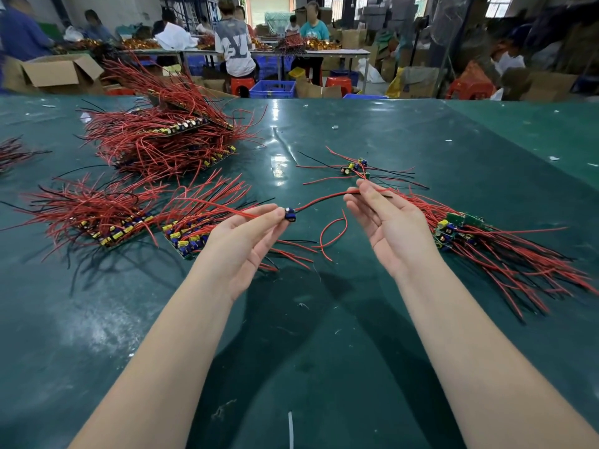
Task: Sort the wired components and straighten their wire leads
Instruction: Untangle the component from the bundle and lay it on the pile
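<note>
My left hand [241,236] pinches a small wired component [290,214] with a blue capacitor above the green table. Its red and black leads [324,199] run right to my right hand [387,218], whose thumb and fingers are closed on them near the ends. Another red lead [334,236] curls down below the component. A sorted pile of boards with leads [486,241] lies right of my right hand. Unsorted panels with red leads [184,231] lie left of my left hand.
A big heap of boards and red wires [162,137] sits at the far left. A few loose components [355,166] lie beyond my right hand. A white scrap [290,429] lies at the near edge. People work at tables in the background.
</note>
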Motion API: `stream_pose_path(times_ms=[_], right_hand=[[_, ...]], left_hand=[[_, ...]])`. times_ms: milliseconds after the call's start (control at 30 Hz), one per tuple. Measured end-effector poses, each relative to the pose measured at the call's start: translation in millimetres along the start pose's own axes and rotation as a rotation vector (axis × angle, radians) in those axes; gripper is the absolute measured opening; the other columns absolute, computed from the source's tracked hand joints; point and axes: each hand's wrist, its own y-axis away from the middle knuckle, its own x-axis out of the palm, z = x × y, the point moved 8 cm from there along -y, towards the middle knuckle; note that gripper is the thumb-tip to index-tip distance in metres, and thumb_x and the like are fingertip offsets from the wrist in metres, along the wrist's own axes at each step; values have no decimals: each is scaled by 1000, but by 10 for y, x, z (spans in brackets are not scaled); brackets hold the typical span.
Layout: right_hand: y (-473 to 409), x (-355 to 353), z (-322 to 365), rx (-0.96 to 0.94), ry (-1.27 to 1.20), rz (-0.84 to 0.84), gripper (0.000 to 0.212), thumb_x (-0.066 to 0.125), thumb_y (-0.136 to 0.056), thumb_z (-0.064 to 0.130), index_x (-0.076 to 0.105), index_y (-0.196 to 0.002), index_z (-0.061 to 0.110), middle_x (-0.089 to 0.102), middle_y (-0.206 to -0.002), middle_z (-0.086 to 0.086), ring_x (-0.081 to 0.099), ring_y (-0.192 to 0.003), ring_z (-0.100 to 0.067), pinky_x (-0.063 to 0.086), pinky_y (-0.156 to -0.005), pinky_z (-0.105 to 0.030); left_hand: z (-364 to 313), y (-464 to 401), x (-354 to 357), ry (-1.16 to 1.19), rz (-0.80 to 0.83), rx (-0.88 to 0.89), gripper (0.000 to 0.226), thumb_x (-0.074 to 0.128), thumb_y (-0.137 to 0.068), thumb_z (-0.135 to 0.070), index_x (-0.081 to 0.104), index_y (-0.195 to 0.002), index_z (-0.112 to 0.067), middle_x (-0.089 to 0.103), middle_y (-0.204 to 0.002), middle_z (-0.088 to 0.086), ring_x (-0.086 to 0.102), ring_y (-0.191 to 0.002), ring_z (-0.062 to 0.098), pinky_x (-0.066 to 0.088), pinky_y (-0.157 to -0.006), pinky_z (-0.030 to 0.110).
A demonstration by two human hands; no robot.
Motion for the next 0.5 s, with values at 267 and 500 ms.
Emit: stream_pose_path(times_ms=[267, 500], right_hand=[[-12, -24, -33, 48, -90, -59, 8, 64, -87, 0, 71, -84, 2, 73, -75, -7, 70, -67, -13, 55, -62, -16], [-42, -10, 8, 41, 87, 23, 13, 64, -88, 0, 73, -78, 1, 73, -74, -6, 69, -63, -12, 54, -61, -14]], left_hand=[[0, 7, 50, -45, 32, 19, 13, 68, -78, 3, 65, -90, -1, 74, -83, 10, 73, -77, 16, 55, -66, 16], [-46, 1, 34, 39, 20, 59, 11, 63, -85, 3, 62, -93, -4, 73, -79, 11, 72, -75, 19, 58, -69, 27]])
